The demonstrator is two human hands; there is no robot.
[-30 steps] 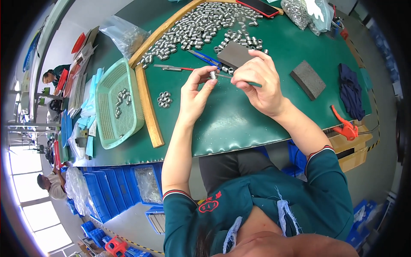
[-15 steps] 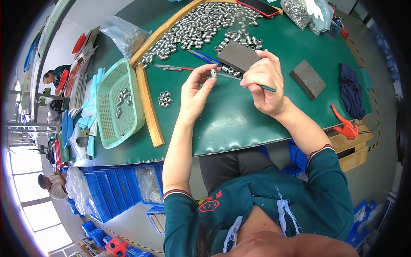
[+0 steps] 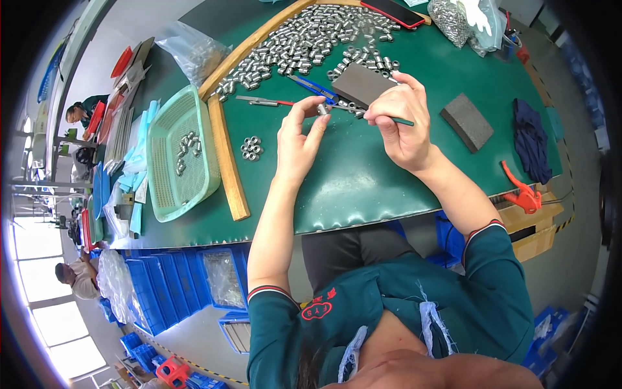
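Between thumb and fingertips, my left hand is closed on a small shiny metal sleeve. My right hand pinches a slim file with a dark green handle, its thin shaft pointing left at the sleeve. Whether the tip touches the sleeve or is inside it, I cannot tell. Just beyond the hands lie a blue utility knife, a red-handled pointed tool and a brown-grey block. A few sleeves sit by the block's near edge, and a small cluster of sleeves stands left of my left hand.
A large heap of metal sleeves lies behind wooden strips. At left is a green basket with several sleeves; at right, a dark grey block, navy cloth and orange air gun. A red-edged phone lies far back.
The file has swung to a more level angle in my right hand, and its shaft has shifted slightly against the sleeve. My left hand keeps its hold on the sleeve.
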